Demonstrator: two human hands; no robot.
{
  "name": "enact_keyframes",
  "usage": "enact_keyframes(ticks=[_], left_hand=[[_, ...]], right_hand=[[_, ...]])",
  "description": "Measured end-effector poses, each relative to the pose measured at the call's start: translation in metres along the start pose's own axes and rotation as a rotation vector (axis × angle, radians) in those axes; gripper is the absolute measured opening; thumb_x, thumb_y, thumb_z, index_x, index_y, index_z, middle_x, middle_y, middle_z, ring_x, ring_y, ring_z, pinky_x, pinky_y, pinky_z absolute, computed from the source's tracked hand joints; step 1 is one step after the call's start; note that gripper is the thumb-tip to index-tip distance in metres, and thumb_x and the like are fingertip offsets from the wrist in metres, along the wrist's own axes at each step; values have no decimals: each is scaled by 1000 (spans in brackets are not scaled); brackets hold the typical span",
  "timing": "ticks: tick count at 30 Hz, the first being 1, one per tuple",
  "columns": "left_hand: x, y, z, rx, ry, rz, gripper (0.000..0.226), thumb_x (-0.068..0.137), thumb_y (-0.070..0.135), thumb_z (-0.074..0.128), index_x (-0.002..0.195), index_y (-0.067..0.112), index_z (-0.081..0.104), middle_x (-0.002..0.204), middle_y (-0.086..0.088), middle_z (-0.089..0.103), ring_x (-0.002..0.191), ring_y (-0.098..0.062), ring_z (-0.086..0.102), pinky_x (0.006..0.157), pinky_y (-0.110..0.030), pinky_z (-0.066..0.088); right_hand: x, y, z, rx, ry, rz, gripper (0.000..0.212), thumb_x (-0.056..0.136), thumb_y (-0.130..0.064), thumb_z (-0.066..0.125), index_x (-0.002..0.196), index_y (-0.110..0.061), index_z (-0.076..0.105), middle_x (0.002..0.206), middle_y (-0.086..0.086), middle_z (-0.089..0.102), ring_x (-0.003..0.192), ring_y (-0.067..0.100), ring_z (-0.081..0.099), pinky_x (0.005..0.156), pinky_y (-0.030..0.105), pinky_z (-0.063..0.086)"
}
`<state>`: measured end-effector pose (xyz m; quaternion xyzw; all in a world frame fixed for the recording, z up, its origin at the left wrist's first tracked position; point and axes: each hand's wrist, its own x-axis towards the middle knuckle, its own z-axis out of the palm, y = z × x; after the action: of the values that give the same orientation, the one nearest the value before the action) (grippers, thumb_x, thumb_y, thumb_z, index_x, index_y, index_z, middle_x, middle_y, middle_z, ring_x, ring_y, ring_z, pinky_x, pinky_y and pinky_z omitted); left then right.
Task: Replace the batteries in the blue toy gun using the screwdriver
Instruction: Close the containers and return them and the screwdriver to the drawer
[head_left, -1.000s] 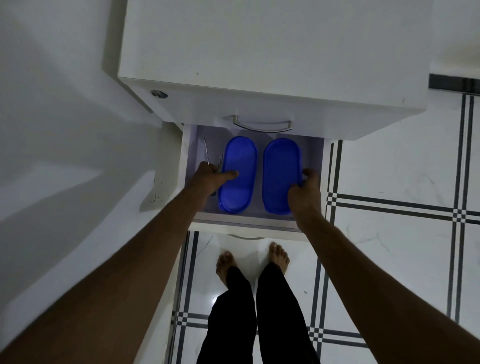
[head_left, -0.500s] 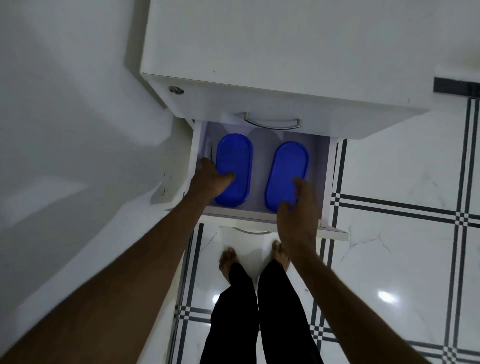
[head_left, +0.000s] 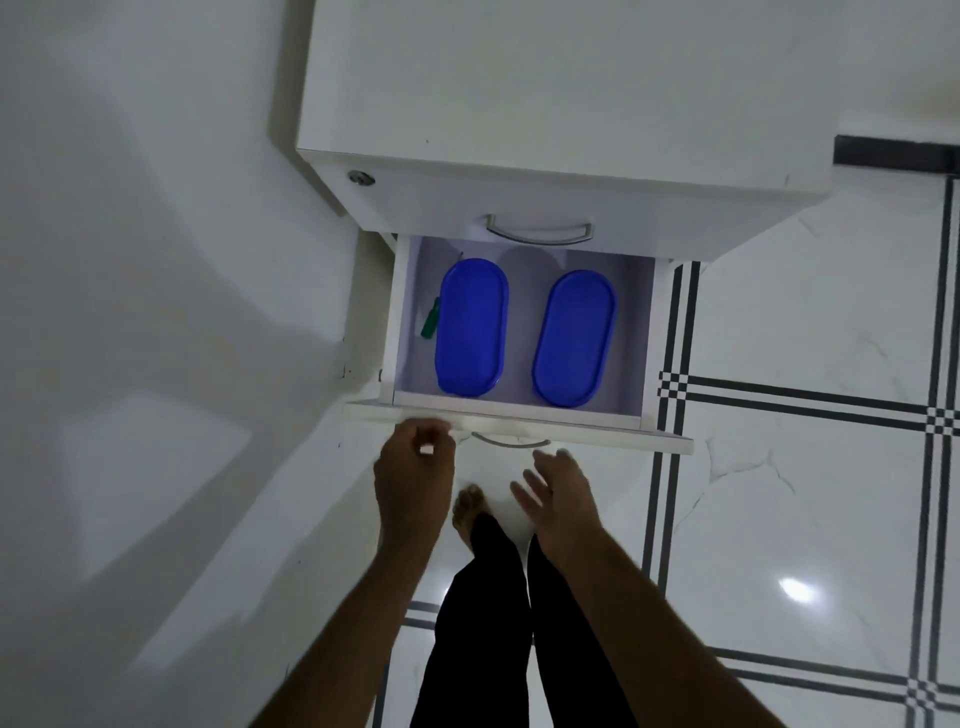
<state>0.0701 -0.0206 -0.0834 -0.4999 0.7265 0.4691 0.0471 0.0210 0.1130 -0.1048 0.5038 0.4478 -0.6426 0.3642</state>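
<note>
A green-handled screwdriver (head_left: 430, 319) lies along the left wall of the open drawer (head_left: 597, 428), beside the left of two blue oval lidded containers (head_left: 470, 327). The second blue container (head_left: 574, 338) sits to its right. My left hand (head_left: 415, 478) is outside the drawer with its fingers curled, and its fingertips are at the drawer front's left end. Motion blur hides whether it holds anything. My right hand (head_left: 563, 493) hovers below the drawer's metal handle (head_left: 511, 442), fingers spread and empty. No blue toy gun is in view.
The drawer belongs to a white cabinet (head_left: 571, 104) with a shut upper drawer and its handle (head_left: 540, 234). A white wall (head_left: 156, 312) runs along the left. My foot (head_left: 467, 512) and dark trouser legs stand on white floor tiles with black lines (head_left: 779, 405).
Both hands have come out of the drawer toward me. The left hand left the tools by the left container, and the right hand left the right container. The green screwdriver now shows.
</note>
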Motion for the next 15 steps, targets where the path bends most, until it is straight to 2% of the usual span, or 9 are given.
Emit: enact_keyframes(ticks=[1,2,4,5,7,8,10,13,15], left_hand=[[-6,-6,2,-122,-54,-171,6,91,17,62,92,17,68,92,-4,72,75,-16,68,70,-29,58],[-8,-7,5,-287,-112,-369,8,91,15,62,97,13,68,96,-9,72,79,-20,70,70,-32,59],[-6,-2,12,-596,-190,-669,19,94,11,59,111,5,63,106,-13,69,91,-25,69,76,-34,58],[-2,3,17,-658,-218,-698,24,96,10,55,119,4,58,112,-14,68,100,-28,67,81,-35,56],[12,17,22,-712,-269,-661,30,99,8,48,129,3,52,118,-14,65,111,-30,63,91,-37,53],[20,23,24,-737,-277,-645,30,99,6,48,129,4,53,114,-12,67,109,-28,64,91,-36,54],[35,33,25,-790,-281,-629,31,95,-2,50,124,5,58,105,-11,71,105,-24,67,88,-34,55],[52,43,23,-807,-351,-569,36,94,-5,51,128,6,57,115,-11,69,109,-22,65,92,-33,53],[61,49,26,-811,-378,-533,38,95,-4,51,131,7,54,120,-10,67,111,-22,64,94,-34,52]], right_hand=[[15,-1,-2,-20,-17,-41,16,93,-13,61,108,-19,61,113,10,59,120,32,54,103,46,47],[32,-2,-6,-44,-27,-57,11,81,-25,74,92,-25,72,108,9,61,123,35,54,106,48,45],[88,16,-25,-78,-76,66,14,55,-44,79,68,-41,76,108,9,59,129,40,50,112,51,38],[97,15,-28,-75,-102,90,11,56,-42,74,67,-41,76,108,8,58,128,38,51,113,50,37],[63,-9,-12,-127,-82,-19,8,73,-17,68,76,-24,71,102,9,60,111,31,60,108,46,45],[29,-23,5,-135,-68,-99,18,80,-1,62,81,-19,65,96,11,61,99,26,62,103,41,49],[24,-35,15,-6,-35,-89,30,83,18,53,82,-12,59,91,15,63,89,23,61,97,36,52],[28,-52,32,-15,-60,-98,40,83,24,47,93,-13,62,105,19,62,95,25,59,91,32,54],[35,-64,40,-52,-84,-114,52,84,24,45,121,-9,60,110,16,61,94,22,59,82,29,57]])
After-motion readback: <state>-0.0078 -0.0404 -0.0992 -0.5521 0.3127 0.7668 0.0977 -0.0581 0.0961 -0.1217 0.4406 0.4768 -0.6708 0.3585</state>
